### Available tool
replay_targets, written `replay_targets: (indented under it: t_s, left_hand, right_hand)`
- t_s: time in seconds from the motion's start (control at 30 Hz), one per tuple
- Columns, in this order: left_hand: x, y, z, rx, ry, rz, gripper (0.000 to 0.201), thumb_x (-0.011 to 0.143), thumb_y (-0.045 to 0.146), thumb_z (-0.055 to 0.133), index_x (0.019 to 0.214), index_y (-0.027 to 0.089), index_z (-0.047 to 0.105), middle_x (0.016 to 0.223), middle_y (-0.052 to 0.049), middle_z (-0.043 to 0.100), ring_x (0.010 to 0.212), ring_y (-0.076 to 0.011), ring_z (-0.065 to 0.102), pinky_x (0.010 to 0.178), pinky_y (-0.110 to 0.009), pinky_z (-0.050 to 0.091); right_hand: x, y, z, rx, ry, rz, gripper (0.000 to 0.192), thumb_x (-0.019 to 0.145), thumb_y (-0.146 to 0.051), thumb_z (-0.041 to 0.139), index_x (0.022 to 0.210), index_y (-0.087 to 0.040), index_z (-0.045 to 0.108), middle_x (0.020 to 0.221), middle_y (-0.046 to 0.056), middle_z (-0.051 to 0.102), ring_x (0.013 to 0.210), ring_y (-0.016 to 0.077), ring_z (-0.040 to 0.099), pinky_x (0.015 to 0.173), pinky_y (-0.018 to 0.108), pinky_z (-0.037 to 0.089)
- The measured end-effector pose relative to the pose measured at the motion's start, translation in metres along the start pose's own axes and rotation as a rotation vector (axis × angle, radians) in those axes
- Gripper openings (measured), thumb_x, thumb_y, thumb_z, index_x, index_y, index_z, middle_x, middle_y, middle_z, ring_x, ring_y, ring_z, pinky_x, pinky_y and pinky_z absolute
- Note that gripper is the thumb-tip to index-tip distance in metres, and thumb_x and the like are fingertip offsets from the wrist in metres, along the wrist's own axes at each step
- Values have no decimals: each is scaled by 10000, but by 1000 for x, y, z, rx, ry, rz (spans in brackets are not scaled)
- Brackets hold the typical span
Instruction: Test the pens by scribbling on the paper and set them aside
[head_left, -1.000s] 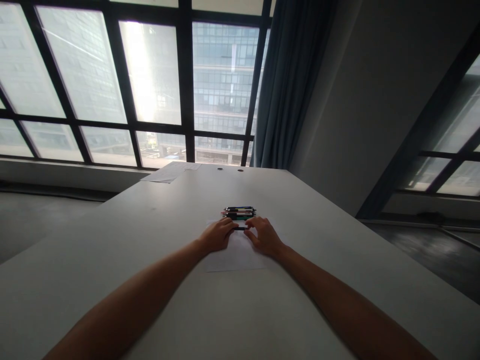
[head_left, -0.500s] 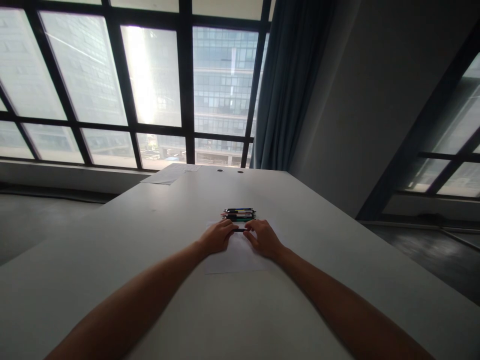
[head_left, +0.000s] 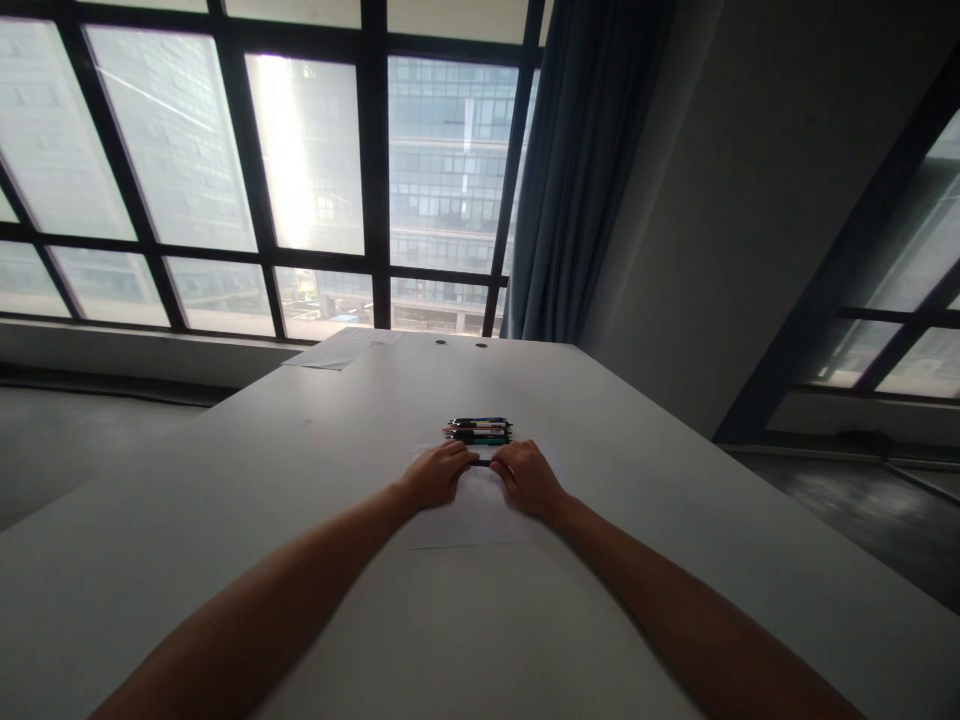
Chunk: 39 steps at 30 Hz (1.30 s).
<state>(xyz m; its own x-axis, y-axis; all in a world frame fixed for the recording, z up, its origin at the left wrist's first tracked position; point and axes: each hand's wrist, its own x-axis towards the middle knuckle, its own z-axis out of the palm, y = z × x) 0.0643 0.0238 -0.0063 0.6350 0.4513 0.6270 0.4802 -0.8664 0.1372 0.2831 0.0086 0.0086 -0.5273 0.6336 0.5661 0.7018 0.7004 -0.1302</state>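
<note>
1. Your left hand [head_left: 435, 476] and right hand [head_left: 526, 478] meet over a sheet of white paper [head_left: 469, 520] on the grey table [head_left: 225, 520]. Between their fingertips you hold a dark pen [head_left: 481, 462], lying crosswise, one end pinched in each hand, fingers curled closed around it.

2. The pen sits low over the far edge of the paper; whether it touches the sheet or rides just above it is too small to tell.

3. Just beyond your fingers lies a row of pens [head_left: 478, 430], side by side and parallel, with black, green and pinkish barrels. The held pen runs the same way as that row and lies just beside its near edge.

4. Judging by this, you are handling a single pen with both hands, either pulling it apart, closing it, or lining it up with the others. Which of these, the view does not settle.

5. The next move calls for a steady two-handed pinch and small motions: keep the barrel level, keep your knuckles off the row behind so those pens do not roll, and keep the paper flat under your wrists.

6. Farther off, loose sheets [head_left: 341, 347] rest near the table's far edge by the window [head_left: 300, 160].
</note>
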Motion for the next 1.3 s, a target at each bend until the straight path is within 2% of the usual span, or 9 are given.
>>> replay_targets:
  t_s: [0.3, 0.37, 0.47, 0.6, 0.7, 0.77, 0.9, 1.07, 1.3]
  left_hand:
    - [0, -6, 1, 280, 130, -126, 222, 949, 277, 491, 1116, 206, 618, 1075, -101, 684, 1011, -236, 631, 841, -382, 512]
    - [-1, -7, 1, 289, 138, -137, 210, 955, 282, 485, 1086, 202, 630, 1071, -99, 697, 978, -222, 650, 823, -364, 511]
    - [0, -5, 0, 236, 136, -64, 236, 964, 343, 481, 1058, 202, 644, 993, -89, 720, 919, -210, 671, 819, -352, 510]
    - [3, 3, -3, 154, 209, -59, 314, 919, 471, 545, 1069, 206, 623, 937, -71, 723, 847, -201, 675, 806, -343, 515]
    - [3, 4, -6, 109, 284, -179, 372, 900, 467, 571, 1152, 194, 563, 963, -64, 714, 739, -172, 651, 737, -318, 522]
    - [2, 2, -6, 107, 266, -221, 240, 938, 380, 511, 1067, 192, 586, 929, -52, 712, 686, -152, 631, 696, -294, 513]
    - [1, 0, -4, 158, 128, -213, 201, 934, 267, 469, 810, 197, 610, 764, -29, 685, 686, -153, 625, 659, -261, 487]
    - [0, 2, -3, 168, 35, -209, 167, 897, 234, 503, 791, 195, 627, 737, -24, 672, 707, -160, 625, 661, -256, 472]
    - [2, 6, -7, 201, -31, -242, 197, 901, 247, 488, 793, 188, 642, 761, -29, 689, 740, -160, 627, 677, -257, 458]
  right_hand:
    - [0, 13, 1, -145, 180, 256, 262, 950, -205, 409, 740, -193, 566, 742, 65, 632, 735, 210, 548, 766, 358, 348]
    - [0, 13, -4, -161, 205, 210, 201, 947, -227, 429, 852, -189, 602, 869, 88, 663, 848, 235, 567, 846, 395, 350]
    - [1, 4, -6, -103, 150, -8, 243, 945, -283, 474, 1135, -185, 589, 1082, 116, 664, 1011, 266, 562, 956, 446, 340]
    - [2, -7, 0, 72, 85, -113, 359, 968, -249, 399, 1306, -193, 507, 1032, 109, 672, 929, 243, 597, 885, 415, 436]
    - [5, -2, -3, 226, 227, 5, 312, 982, -338, 369, 1193, -212, 562, 1010, 103, 641, 921, 230, 591, 828, 384, 470]
    - [11, 5, -12, 389, 344, 152, 356, 949, -520, 416, 968, -215, 599, 856, 68, 611, 771, 199, 567, 704, 339, 474]
    - [30, 20, -40, 1019, 448, 454, 642, 854, -790, 259, 545, -234, 345, 487, -39, 301, 424, 109, 290, 409, 262, 286]
    - [36, 29, -60, 1483, 433, 605, 611, 823, -724, 363, 463, -243, 254, 410, -51, 209, 364, 91, 211, 347, 250, 203]
    - [30, 30, -59, 1582, 451, 624, 567, 762, -645, 461, 417, -230, 287, 374, -49, 237, 338, 80, 238, 333, 236, 207]
